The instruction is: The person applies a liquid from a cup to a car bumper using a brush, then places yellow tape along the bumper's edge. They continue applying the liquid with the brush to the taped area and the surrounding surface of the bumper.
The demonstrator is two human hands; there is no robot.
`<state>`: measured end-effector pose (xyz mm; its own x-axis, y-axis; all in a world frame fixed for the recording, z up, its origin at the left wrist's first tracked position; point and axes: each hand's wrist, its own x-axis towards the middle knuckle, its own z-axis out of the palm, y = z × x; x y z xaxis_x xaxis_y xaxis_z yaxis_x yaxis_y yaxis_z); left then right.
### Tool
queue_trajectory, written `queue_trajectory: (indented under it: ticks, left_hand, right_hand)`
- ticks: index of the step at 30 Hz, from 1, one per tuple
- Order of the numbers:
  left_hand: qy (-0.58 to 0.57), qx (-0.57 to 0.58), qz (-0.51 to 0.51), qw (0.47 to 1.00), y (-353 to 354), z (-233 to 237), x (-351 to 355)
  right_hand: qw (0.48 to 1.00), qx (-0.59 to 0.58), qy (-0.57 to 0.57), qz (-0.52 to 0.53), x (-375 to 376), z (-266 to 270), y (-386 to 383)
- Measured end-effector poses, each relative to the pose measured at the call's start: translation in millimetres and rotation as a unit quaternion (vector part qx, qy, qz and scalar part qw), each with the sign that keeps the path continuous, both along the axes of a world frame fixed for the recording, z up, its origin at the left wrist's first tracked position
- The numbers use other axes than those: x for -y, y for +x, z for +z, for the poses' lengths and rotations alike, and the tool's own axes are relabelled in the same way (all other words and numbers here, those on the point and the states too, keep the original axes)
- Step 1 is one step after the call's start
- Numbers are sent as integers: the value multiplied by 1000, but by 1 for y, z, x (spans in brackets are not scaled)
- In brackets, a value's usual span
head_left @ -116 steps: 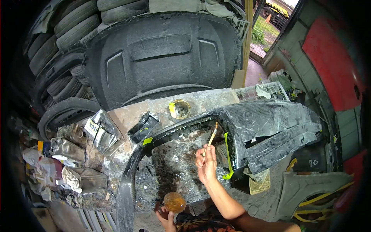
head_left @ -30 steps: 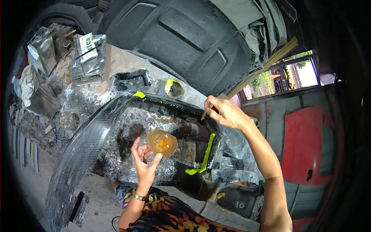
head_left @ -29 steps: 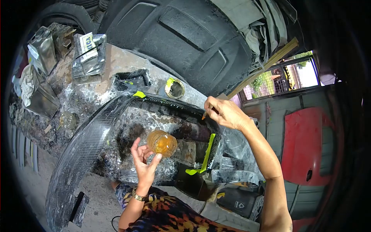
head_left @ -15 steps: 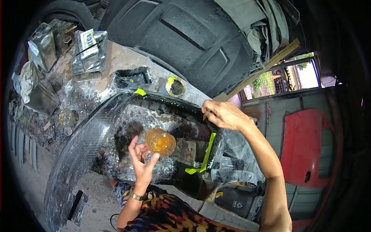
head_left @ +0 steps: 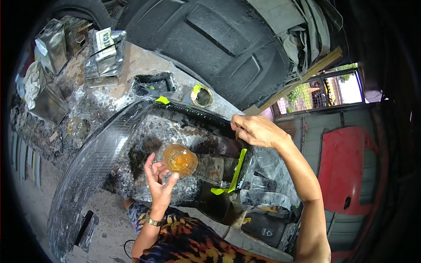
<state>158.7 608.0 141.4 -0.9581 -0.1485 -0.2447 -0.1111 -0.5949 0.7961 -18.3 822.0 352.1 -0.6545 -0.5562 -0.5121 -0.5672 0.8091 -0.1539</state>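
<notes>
My left hand [head_left: 159, 177] holds a clear cup [head_left: 180, 160] with amber liquid, its fingers around the cup's lower left side. My right hand [head_left: 258, 130] is closed at the upper right corner of a black woven-fibre frame [head_left: 103, 147]. A small orange-brown piece shows just below its fingertips; what it is, I cannot make out. Yellow-green tape [head_left: 237, 171] runs along the frame's right inner side, and another piece of tape [head_left: 162, 100] sits on its top edge.
Metal cans [head_left: 105, 59] and a clear container [head_left: 78, 127] stand on the stained bench [head_left: 131, 59] at left. An open tin [head_left: 201, 96] is behind the frame. A black hood panel [head_left: 215, 30] lies beyond. A red door panel [head_left: 344, 171] is at right.
The view has shifted slightly. My left hand still holds the cup, and my right hand stays at the frame's corner with little visible movement.
</notes>
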Motion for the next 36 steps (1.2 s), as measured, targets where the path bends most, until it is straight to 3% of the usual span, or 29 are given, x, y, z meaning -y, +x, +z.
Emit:
queue_trajectory:
  ticks: [7, 9, 12, 19, 26, 32, 36]
  left_hand:
    - [4, 1, 6, 1000, 0, 0, 1]
    - [3, 0, 4, 1000, -1, 2, 2]
    - [14, -4, 1, 1000, 0, 3, 3]
    - [15, -4, 7, 1000, 1, -1, 5]
    - [15, -7, 15, 1000, 2, -1, 5]
    - [-11, -20, 15, 1000, 2, 4, 6]
    - [-20, -20, 10, 1000, 1, 5, 5]
  right_hand:
    - [998, 58, -8, -36, 13, 30, 10]
    - [993, 69, -40, -87, 15, 31, 8]
    - [999, 20, -4, -46, 19, 24, 5]
    - [997, 48, 0, -54, 11, 33, 7]
    - [990, 34, -85, -104, 8, 31, 0]
    - [995, 50, -39, -81, 2, 27, 4]
    - [984, 17, -142, -108, -13, 32, 2]
